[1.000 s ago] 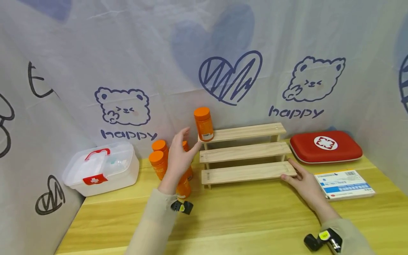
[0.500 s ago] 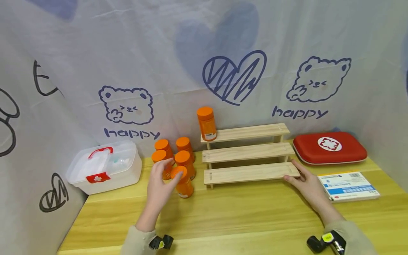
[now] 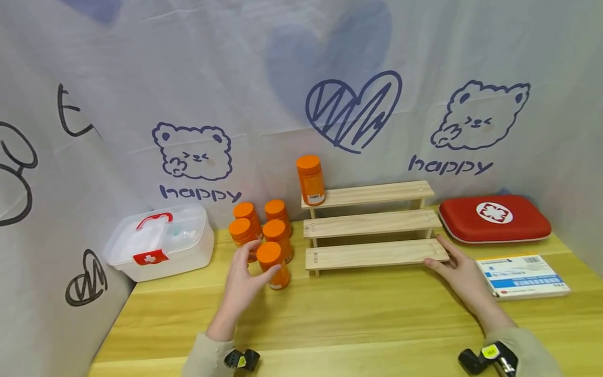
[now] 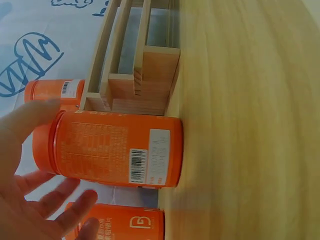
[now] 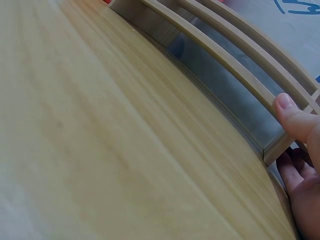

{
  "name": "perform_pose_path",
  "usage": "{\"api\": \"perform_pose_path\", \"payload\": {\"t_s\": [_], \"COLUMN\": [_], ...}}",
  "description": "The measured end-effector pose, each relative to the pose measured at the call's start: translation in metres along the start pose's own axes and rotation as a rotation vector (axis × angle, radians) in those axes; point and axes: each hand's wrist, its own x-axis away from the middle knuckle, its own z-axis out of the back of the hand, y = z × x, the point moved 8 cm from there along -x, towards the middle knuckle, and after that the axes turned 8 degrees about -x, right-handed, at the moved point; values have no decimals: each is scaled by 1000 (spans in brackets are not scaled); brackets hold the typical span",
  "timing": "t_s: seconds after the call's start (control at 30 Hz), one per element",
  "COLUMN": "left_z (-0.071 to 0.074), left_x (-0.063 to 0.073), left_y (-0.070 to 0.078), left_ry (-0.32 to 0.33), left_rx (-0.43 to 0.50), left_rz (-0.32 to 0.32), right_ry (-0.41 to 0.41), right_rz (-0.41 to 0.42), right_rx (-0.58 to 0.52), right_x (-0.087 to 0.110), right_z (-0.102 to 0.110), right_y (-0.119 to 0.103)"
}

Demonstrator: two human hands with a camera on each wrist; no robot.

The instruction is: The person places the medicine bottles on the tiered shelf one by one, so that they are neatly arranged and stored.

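Around the front orange bottle [image 3: 272,256], near its cap, my left hand [image 3: 240,288] has its thumb on one side and fingers spread on the other. In the left wrist view this bottle [image 4: 110,147] stands upright on the table, with a gap between it and the fingers; firm contact cannot be made out. My right hand [image 3: 457,272] grips the right end of the three-step wooden rack [image 3: 372,255], thumb over the lowest step's edge. One orange bottle [image 3: 312,183] stands on the top step's left end. Several more orange bottles [image 3: 277,233] cluster behind the front one.
A clear first-aid box [image 3: 188,256] with a red handle sits at the left. At the right lie a red zip case [image 3: 457,217] and a white-and-blue medicine box [image 3: 523,276]. A printed cloth hangs behind the wooden table [image 3: 358,324].
My left hand has moved down and left, from beside the bottle on the top step to the front bottle of the cluster. The right hand stays on the rack.
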Motion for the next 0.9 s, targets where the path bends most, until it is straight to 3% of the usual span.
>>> {"api": "perform_pose_path", "payload": {"t_s": [0.27,0.57,0.8,0.9], "left_z": [-3,-6,1,-1], "left_x": [0,2,9,11], "left_y": [-4,-10,27,31], "left_ry": [7,8,-17,-18], "left_rx": [32,171,174,183], "left_rz": [19,68,44,40], "right_ry": [-1,-9,-4,-6], "right_rz": [10,13,21,22], "right_rx": [-10,-10,-7,-11], "right_x": [0,-1,0,1], "right_z": [2,0,0,0], "right_y": [-2,-1,-3,-4]}}
